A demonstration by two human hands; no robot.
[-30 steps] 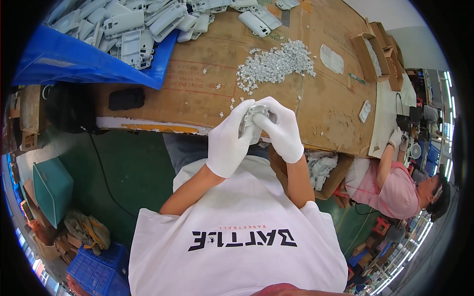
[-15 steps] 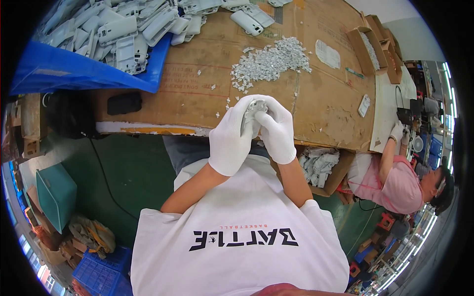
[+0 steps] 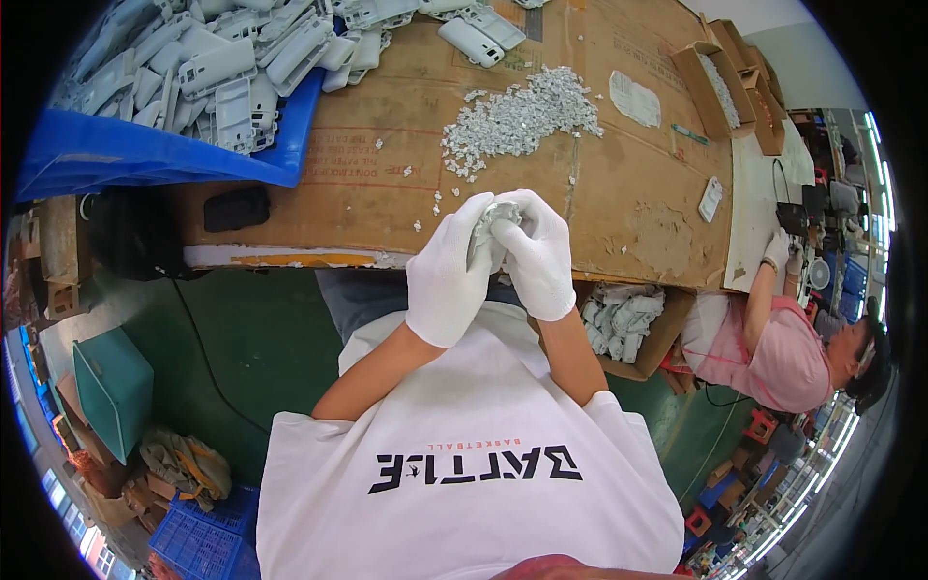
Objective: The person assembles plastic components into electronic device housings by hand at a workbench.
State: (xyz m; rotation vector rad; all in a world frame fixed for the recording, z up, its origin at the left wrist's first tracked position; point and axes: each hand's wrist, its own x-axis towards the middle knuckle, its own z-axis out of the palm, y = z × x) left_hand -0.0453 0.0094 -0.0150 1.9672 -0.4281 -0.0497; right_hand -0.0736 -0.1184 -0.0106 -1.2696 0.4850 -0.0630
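Note:
Both hands wear white knit gloves and meet just above the table's near edge. My left hand [image 3: 448,275] wraps around a pale plastic housing [image 3: 497,218], cupping it from the side. My right hand [image 3: 537,259] closes on the same housing, its thumb pressed against the upper part. Fingers cover most of the piece, so its full shape is hidden. Beyond the hands, a heap of tiny whitish parts [image 3: 522,114] lies on the cardboard-covered table [image 3: 387,208].
A blue tray [image 3: 164,159] piled with pale plastic housings [image 3: 217,68] stands at left. A black pouch [image 3: 237,208] lies before it. At right are boxes of small parts [image 3: 720,89] and a green pen [image 3: 689,133]. A carton of housings [image 3: 628,329] sits below; a person in pink [image 3: 783,358] works beyond.
The table and its contents sit slightly further left and higher in view. Both hands keep hold of the housing, with little visible finger movement.

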